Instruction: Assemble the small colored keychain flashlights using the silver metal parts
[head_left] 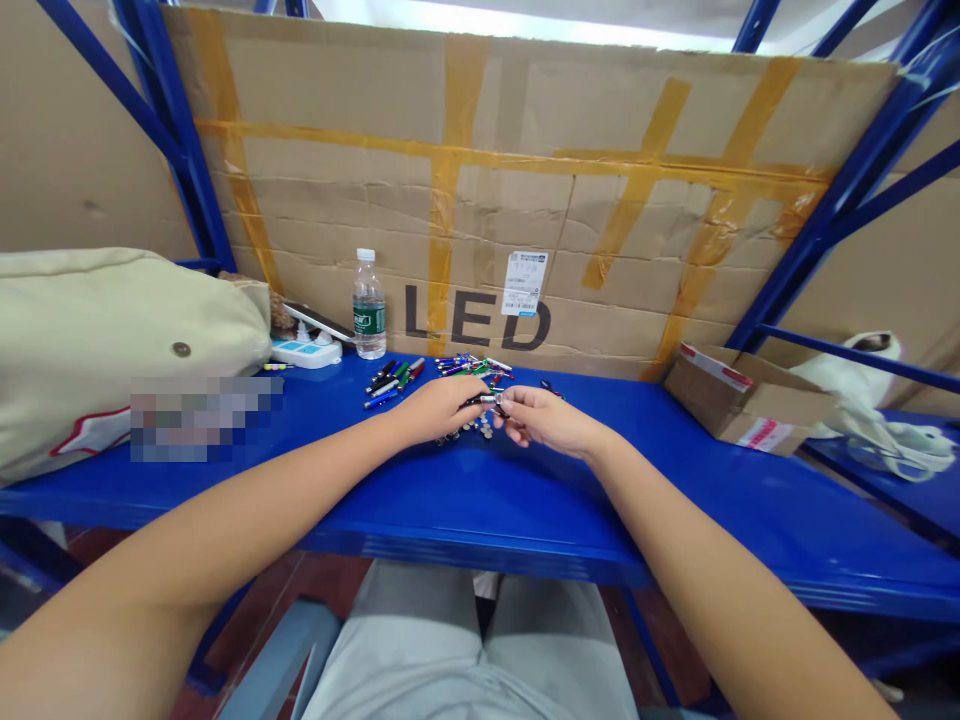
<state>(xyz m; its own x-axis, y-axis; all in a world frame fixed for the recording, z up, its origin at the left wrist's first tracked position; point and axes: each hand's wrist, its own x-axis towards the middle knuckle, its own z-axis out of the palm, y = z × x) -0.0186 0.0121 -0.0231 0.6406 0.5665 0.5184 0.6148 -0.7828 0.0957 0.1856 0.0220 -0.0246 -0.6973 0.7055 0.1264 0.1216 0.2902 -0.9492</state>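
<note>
Over the middle of the table, my left hand (441, 410) has its fingers closed around a small black pen-shaped tube (484, 399) with a silver end. My right hand (551, 420) pinches that silver end between thumb and finger. Beneath and just in front of my hands lie several small silver discs (486, 430), like button cells. Beyond my left hand is a group of coloured metal tubes (394, 382) in black, green, blue and red. A second pile of slim coloured tubes (469, 363) lies behind my hands, partly covered by them.
The blue table (480, 510) backs onto a taped cardboard sheet (337, 200). Nearby stand a water bottle (368, 310) and a white power strip (307, 352). A cream bag (120, 330) fills the left end; an open cardboard box (739, 400) sits right. A small dark item (551, 388) lies behind my right hand.
</note>
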